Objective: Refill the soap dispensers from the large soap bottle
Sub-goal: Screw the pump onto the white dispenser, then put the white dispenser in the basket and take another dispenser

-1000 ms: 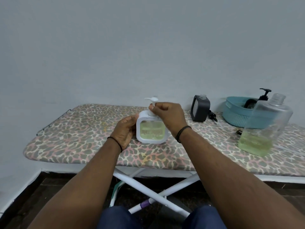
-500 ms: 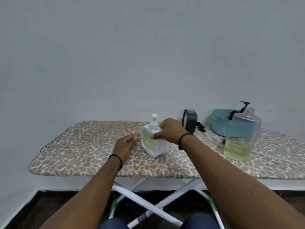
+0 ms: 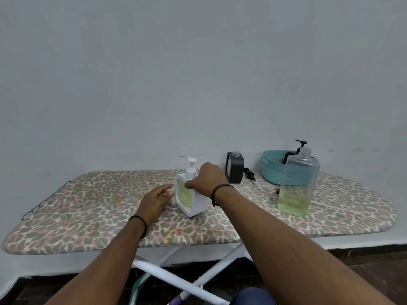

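Note:
A white square soap dispenser (image 3: 187, 198) with its white pump fitted stands on the leopard-print ironing board (image 3: 92, 205), holding pale green soap. My right hand (image 3: 207, 179) grips its top right side, thumb on the front face. My left hand (image 3: 157, 200) lies just left of it with loose fingers, holding nothing. The large clear soap bottle (image 3: 297, 183), uncapped and about a third full of green soap, stands to the right. A black dispenser (image 3: 235, 170) without its pump stands behind my right hand.
A loose black pump (image 3: 249, 173) lies beside the black dispenser. A teal basket (image 3: 273, 170) at the back right holds another black pump bottle (image 3: 300, 146). The wall is close behind the board. White crossed legs show under it.
My right hand left the pump top and now grips the dispenser's body, which has turned and shifted slightly. My left hand came off the dispenser. The view has pulled back and up.

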